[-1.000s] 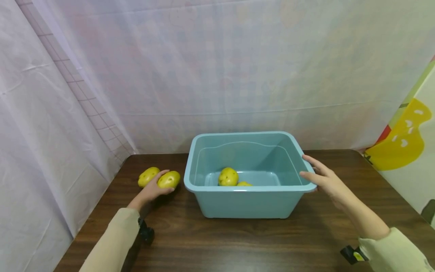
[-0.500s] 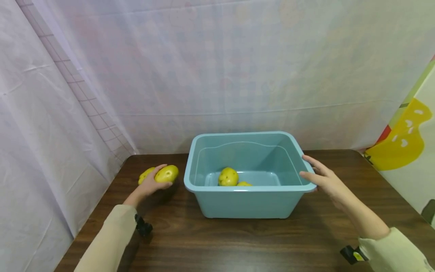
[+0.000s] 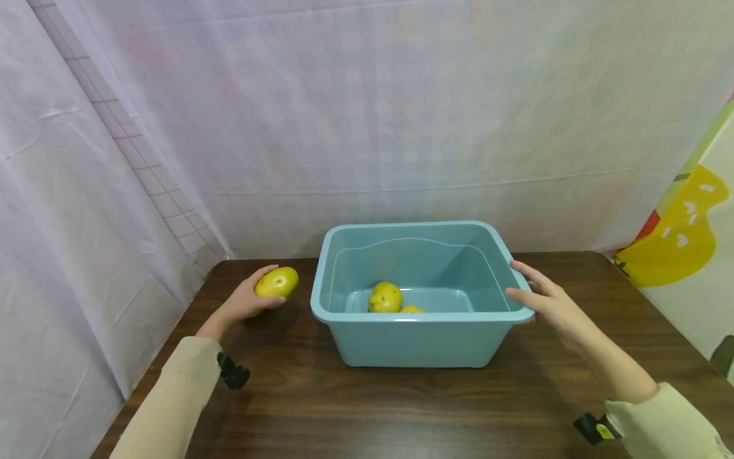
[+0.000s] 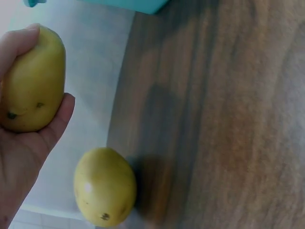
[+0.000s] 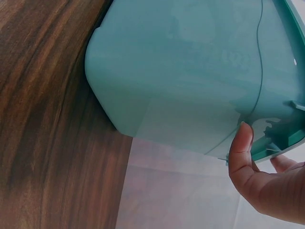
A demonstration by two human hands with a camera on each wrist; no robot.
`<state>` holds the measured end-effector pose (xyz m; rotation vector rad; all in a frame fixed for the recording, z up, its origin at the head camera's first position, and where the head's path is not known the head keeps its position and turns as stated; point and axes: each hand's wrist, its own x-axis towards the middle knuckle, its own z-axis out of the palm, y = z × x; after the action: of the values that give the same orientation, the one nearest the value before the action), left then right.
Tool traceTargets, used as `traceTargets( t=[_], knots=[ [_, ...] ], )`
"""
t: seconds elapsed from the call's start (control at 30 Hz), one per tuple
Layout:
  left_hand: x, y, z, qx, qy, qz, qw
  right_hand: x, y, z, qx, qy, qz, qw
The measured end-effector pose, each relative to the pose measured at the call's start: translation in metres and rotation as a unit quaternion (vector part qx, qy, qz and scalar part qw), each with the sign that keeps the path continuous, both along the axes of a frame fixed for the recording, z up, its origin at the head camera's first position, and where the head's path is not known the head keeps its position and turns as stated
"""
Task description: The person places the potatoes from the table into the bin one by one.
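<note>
My left hand [image 3: 246, 299] holds a yellow potato [image 3: 277, 282] above the table, left of the light-blue plastic tub [image 3: 418, 341]. In the left wrist view, thumb and fingers curl round this potato [image 4: 35, 86], and a second potato [image 4: 105, 186] rests on the tabletop close by. The hand mostly hides that second one in the head view. Two more potatoes [image 3: 385, 298] lie inside the tub, one partly behind the front wall. My right hand [image 3: 553, 306] grips the tub's right rim; the right wrist view shows a fingertip [image 5: 244, 136] just under it.
The dark wooden table [image 3: 401, 414] reaches back to a pale hanging curtain [image 3: 401, 127]. Another white curtain [image 3: 63, 255] hangs along the left edge. A wall with a yellow printed shape [image 3: 676, 242] stands at the right.
My left hand has moved slightly left and farther back, carrying the potato with it. The other potato on the table has become mostly covered. My right hand and the tub have stayed put.
</note>
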<state>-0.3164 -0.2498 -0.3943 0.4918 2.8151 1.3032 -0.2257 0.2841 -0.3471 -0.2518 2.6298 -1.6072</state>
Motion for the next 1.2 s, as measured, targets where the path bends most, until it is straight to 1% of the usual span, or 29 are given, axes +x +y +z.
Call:
traceTargets(
  t=[0.27,0.43,0.6,0.77,0.93,1.07,1.13,1.2],
  knots=[
    [0.001,0.003,0.013,0.011,-0.026,-0.008,0.9996,0.001,0.0,0.0,-0.004,0.0,0.001,1.0],
    [0.003,0.007,0.021,0.024,-0.033,-0.015,0.9991,0.001,0.0,0.0,-0.001,0.002,0.003,1.0],
    [0.003,0.009,0.03,0.025,-0.046,-0.006,0.9986,0.001,0.0,0.0,-0.001,0.003,0.004,1.0],
    [0.003,0.011,0.041,0.022,-0.047,-0.009,0.9986,0.001,0.0,0.001,0.0,0.001,0.004,1.0],
    [0.005,0.016,0.053,0.011,-0.049,-0.007,0.9987,0.001,-0.001,0.001,0.001,0.003,0.005,1.0],
    [0.006,0.019,0.061,0.008,-0.046,-0.014,0.9988,0.001,0.0,0.0,-0.001,0.005,0.007,1.0],
    [0.006,0.02,0.064,0.013,-0.053,-0.015,0.9984,0.001,0.0,0.0,-0.003,0.004,0.007,1.0],
    [0.005,0.02,0.066,0.029,-0.067,-0.017,0.9972,0.001,0.0,0.0,-0.004,0.004,0.006,1.0]
  ],
)
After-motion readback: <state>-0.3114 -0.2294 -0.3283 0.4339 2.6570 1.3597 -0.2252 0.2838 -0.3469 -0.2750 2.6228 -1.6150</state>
